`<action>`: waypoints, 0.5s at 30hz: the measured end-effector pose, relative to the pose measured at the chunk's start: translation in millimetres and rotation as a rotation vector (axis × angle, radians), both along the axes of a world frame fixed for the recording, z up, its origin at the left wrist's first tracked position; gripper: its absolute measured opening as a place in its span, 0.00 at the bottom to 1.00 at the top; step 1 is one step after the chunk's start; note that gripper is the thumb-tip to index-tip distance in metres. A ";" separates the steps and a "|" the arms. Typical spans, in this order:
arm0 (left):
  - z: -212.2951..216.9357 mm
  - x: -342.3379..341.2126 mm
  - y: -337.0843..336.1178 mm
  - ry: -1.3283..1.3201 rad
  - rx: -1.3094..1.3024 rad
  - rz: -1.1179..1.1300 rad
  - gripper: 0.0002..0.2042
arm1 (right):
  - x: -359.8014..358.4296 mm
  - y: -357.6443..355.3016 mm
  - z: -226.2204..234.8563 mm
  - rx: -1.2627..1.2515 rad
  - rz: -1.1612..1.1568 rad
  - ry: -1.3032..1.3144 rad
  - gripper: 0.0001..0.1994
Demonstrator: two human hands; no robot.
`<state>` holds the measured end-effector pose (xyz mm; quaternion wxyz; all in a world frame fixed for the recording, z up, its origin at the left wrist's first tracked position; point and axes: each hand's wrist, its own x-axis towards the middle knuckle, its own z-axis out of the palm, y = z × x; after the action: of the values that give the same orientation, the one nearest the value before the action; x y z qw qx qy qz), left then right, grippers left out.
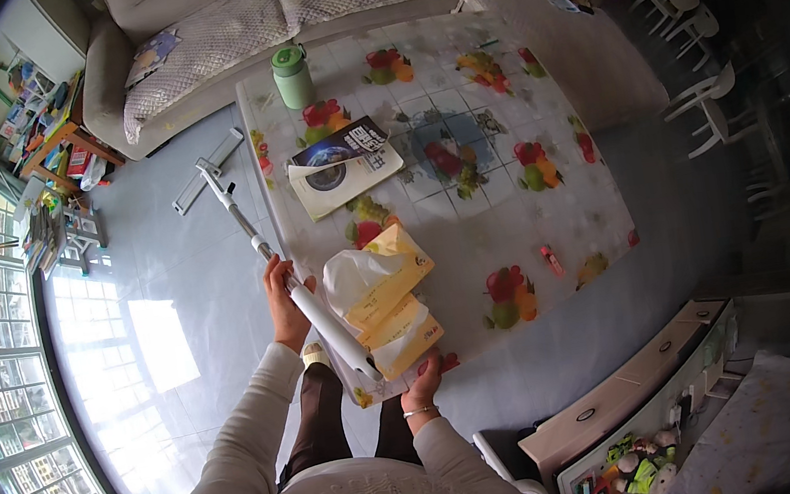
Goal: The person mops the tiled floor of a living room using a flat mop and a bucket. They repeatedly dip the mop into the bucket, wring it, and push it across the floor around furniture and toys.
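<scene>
A white flat mop (334,328) slants along the table's left side, its long flat head resting on the grey floor. My left hand (286,303) is closed around its handle, where the metal pole meets the thick white grip. At the table's near edge, my right hand (421,393) has its fingers curled on the edge of the table (487,365), which wears a fruit-printed cover. Two yellow tissue packs (398,282) lie between the hands on the tabletop, white tissue showing from them. The mop's grip end overlaps the table's near left corner.
Farther back on the table are a book (344,173) and a green bottle (292,77); a small red tube (552,261) lies to the right. A sofa (235,42) borders the far side. Shelves of books (57,143) stand left, white chairs (704,107) right, a cabinet (627,386) near right.
</scene>
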<state>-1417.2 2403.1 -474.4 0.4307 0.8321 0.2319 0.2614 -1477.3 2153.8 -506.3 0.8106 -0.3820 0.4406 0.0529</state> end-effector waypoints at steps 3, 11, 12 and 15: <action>2.0 -6.4 -10.6 0.059 -0.167 -0.034 0.23 | -18.5 -7.2 -36.5 -0.270 0.055 -0.029 0.14; -11.4 -24.9 -16.4 0.027 -0.208 -0.117 0.24 | -28.0 -21.9 -69.7 -0.093 -0.041 -0.226 0.26; -10.9 -23.7 -15.6 0.017 -0.248 -0.144 0.24 | -24.1 -21.8 -66.1 -0.114 -0.063 -0.256 0.25; -32.3 -30.0 -4.5 -0.026 -0.287 -0.175 0.24 | -15.5 -8.3 -45.1 -0.224 -0.082 -0.171 0.35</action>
<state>-1447.2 2398.6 -506.7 0.5694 0.7755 0.1878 0.1977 -1492.8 2145.6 -551.4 0.7989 -0.4549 0.3885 -0.0626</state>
